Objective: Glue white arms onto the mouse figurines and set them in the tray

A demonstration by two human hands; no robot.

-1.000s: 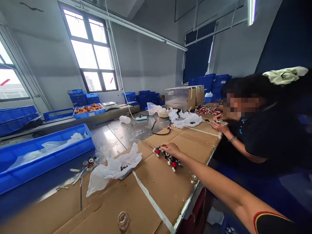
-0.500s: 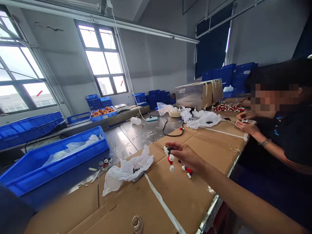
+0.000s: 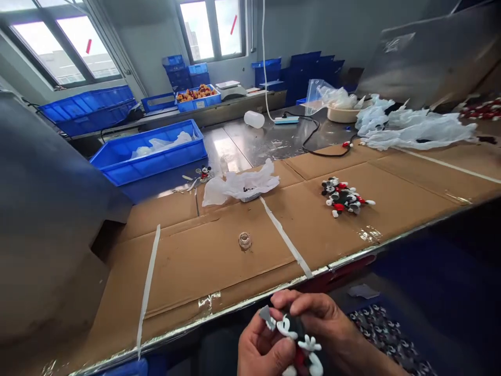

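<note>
Below the table edge, my left hand [image 3: 256, 347] is closed around a mouse figurine [image 3: 300, 342] with a white face, black head, white gloved hand and red shorts. My left thumb presses against its front. A small grey piece [image 3: 266, 316] sticks up by my left fingers; whether it is part of the figurine I cannot tell. My right hand [image 3: 326, 316] is closed over the figurine's head from the other side, its fingertips partly hidden. Several similar figurines [image 3: 344, 197] lie in a pile on the cardboard [image 3: 219, 271].
White plastic bag [image 3: 238, 188] with small black parts; small clear ring-shaped holder [image 3: 245, 241]; single figurine [image 3: 204, 172] by a blue crate [image 3: 152, 166]. Large metal panel [image 3: 43, 219] at left. Tray of many figurines [image 3: 387, 334] below right. Power strip [image 3: 286, 120] with black cable behind.
My view has turned left and down. My right hand has moved from above the cardboard to below the table edge. My left hand has come into view, gripping a figurine.
</note>
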